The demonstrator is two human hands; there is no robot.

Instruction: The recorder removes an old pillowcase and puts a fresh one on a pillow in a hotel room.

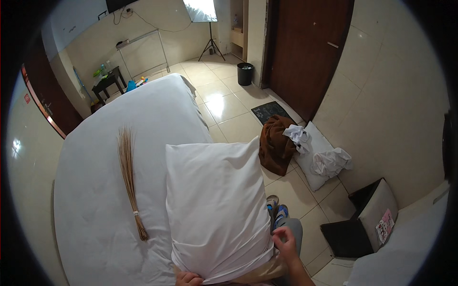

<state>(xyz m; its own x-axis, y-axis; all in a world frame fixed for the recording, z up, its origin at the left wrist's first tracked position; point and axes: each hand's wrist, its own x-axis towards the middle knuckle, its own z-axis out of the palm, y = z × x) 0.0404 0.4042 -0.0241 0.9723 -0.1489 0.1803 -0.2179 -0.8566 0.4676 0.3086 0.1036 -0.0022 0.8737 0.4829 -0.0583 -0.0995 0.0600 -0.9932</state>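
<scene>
A white pillowcase (218, 200) covers most of a pillow lying on the edge of the bed, its rumpled hem near the bottom of the view. Yellowish-tan fabric (263, 273) shows below that hem. My left hand (189, 278) grips the hem at the lower left corner, fingers curled over the cloth. At the hem's right side is my right hand (284, 241), its thumb and fingertips closed at the cloth's edge. Left of the pillow, a bundle of thin sticks, a lidi broom (128, 171), lies on the white bed sheet (89, 186).
On the tiled floor to the right lie a brown blanket (277, 146), another white pillow (311, 161) and crumpled white cloths (331, 162). A dark chair with a grey seat (375, 211) lies nearby. Farther off are a black bin (245, 74), a doormat (272, 111) and a tripod light (211, 44).
</scene>
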